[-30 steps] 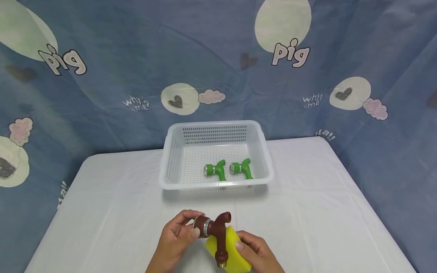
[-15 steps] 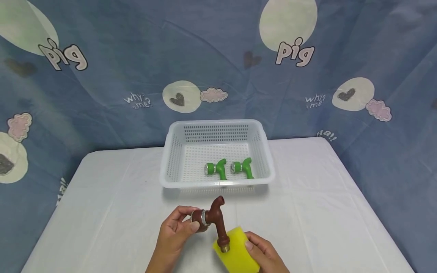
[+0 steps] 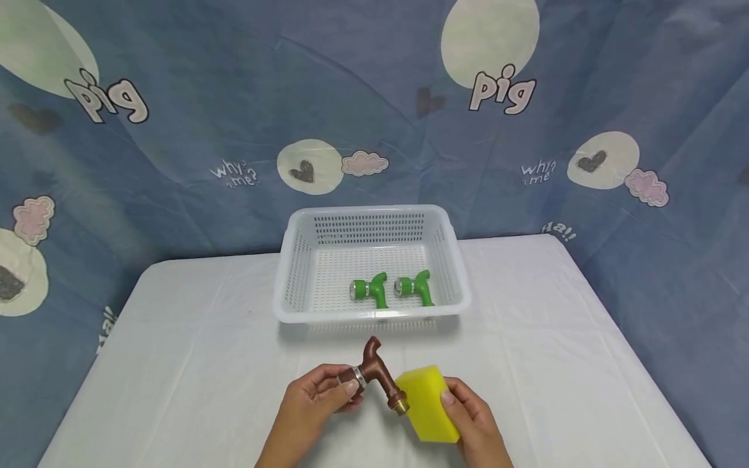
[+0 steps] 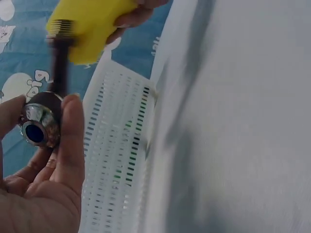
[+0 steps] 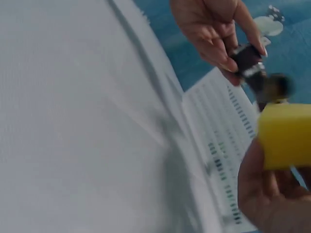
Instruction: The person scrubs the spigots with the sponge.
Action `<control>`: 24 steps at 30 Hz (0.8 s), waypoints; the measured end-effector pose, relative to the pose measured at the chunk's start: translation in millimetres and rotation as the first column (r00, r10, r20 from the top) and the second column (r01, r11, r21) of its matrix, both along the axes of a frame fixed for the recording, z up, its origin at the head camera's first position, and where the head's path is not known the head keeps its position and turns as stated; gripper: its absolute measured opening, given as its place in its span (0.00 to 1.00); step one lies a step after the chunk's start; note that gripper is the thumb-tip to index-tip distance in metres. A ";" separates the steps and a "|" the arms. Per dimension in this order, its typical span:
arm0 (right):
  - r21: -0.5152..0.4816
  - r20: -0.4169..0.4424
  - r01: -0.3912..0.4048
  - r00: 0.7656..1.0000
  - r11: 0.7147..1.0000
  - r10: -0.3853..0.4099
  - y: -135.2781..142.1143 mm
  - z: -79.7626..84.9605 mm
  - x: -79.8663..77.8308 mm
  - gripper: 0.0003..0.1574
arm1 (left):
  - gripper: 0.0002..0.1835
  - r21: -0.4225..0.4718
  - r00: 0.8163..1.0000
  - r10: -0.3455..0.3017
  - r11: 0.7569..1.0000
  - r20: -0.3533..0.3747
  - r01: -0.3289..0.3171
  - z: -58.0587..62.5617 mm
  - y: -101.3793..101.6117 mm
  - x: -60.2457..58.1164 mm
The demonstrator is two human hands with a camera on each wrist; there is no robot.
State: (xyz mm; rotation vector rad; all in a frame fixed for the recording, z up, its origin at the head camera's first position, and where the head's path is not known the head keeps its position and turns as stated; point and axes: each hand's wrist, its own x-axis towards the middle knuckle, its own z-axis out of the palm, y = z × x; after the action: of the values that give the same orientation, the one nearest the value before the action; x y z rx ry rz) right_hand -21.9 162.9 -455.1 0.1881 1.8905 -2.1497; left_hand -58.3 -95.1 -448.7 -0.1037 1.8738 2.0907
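My left hand pinches a brown tap by its ridged round end, thumb on the near side. The tap's curved tip points up and its brass threaded end slants down to the right. In the left wrist view the held end of the tap shows a metal ring with a dark opening. My right hand grips a yellow sponge by its right side. The sponge stands just right of the brass end, its left edge right beside it. In the right wrist view the sponge overlaps part of the tap.
Behind the hands a white perforated plastic basket stands on the white-covered table. Inside it lie two green taps, the left one and the right one. A blue printed curtain hangs behind and beside the table.
The tap has turned in my left hand, its brass end swinging right. The sponge, earlier behind the tap's lower end, has moved up and right with my right hand.
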 end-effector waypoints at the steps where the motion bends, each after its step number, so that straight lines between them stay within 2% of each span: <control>1: 0.068 -0.036 0.025 0.999 0.997 -0.022 -1.5 0.9 0.1 0.20 | 0.23 -0.044 1.000 0.009 0.999 0.003 -0.009 -0.4 0.2 0.3; 3: 0.240 -0.188 0.040 0.982 0.970 0.006 -4.8 2.0 0.6 0.17 | 0.24 -0.176 0.999 0.032 0.984 -0.003 -0.032 -1.2 0.5 1.0; 4: 0.338 -0.284 0.055 0.958 0.940 0.046 -7.3 2.7 1.0 0.16 | 0.24 -0.244 0.999 0.046 0.969 -0.006 -0.046 -1.6 0.9 1.6; 5: 0.425 -0.391 0.080 0.914 0.901 0.104 -10.7 3.7 0.8 0.18 | 0.24 -0.310 0.998 0.061 0.949 -0.014 -0.063 -2.6 1.4 1.9; 6: 0.509 -0.479 0.114 0.861 0.853 0.171 -14.7 4.8 0.8 0.20 | 0.24 -0.372 0.997 0.077 0.925 -0.025 -0.081 -2.6 2.5 2.5; 8: 0.623 -0.638 0.240 0.707 0.744 0.306 -23.4 4.3 -1.4 0.21 | 0.25 -0.444 0.993 0.106 0.888 -0.054 -0.119 -2.9 4.7 3.8; 10: 0.668 -0.705 0.357 0.584 0.653 0.402 -33.1 2.8 -3.9 0.21 | 0.24 -0.473 0.989 0.120 0.869 -0.087 -0.147 -2.8 7.2 5.1; 11: 0.689 -0.708 0.395 0.549 0.608 0.445 -37.3 1.5 -4.9 0.20 | 0.24 -0.481 0.987 0.125 0.862 -0.105 -0.160 -2.7 8.1 5.6; 12: 0.706 -0.702 0.419 0.525 0.571 0.482 -40.7 -0.2 -5.2 0.19 | 0.24 -0.484 0.984 0.129 0.858 -0.121 -0.172 -2.0 8.7 6.1; 13: 0.714 -0.699 0.441 0.496 0.543 0.516 -43.3 -2.4 -5.6 0.19 | 0.24 -0.482 0.982 0.132 0.858 -0.133 -0.180 -2.2 8.8 6.4; 15: 0.750 -0.661 0.440 0.490 0.493 0.568 -46.7 -5.2 -3.9 0.19 | 0.24 -0.493 0.980 0.132 0.849 -0.152 -0.191 -1.5 8.7 6.7; 17: 0.788 -0.615 0.412 0.507 0.457 0.603 -47.8 -6.6 -1.1 0.18 | 0.24 -0.505 0.976 0.134 0.839 -0.169 -0.203 -1.4 7.7 6.6; 18: 0.793 -0.608 0.405 0.505 0.454 0.612 -47.7 -7.4 0.0 0.18 | 0.24 -0.516 0.975 0.134 0.831 -0.177 -0.208 -1.3 7.1 6.4; 20: 0.816 -0.579 0.369 0.532 0.446 0.618 -46.0 -8.3 3.0 0.18 | 0.23 -0.541 0.972 0.132 0.812 -0.195 -0.218 -1.5 5.7 6.1; 24: 0.819 -0.571 0.335 0.559 0.466 0.601 -37.9 -10.8 6.0 0.17 | 0.24 -0.557 0.966 0.124 0.797 -0.227 -0.233 -1.6 3.7 4.9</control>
State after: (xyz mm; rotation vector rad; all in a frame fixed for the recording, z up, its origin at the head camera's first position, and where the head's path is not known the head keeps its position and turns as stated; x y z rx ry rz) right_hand -15.9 125.1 -465.9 -1.0089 3.2350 -0.7805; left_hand -53.4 -91.4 -450.3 -0.2525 2.6592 1.5897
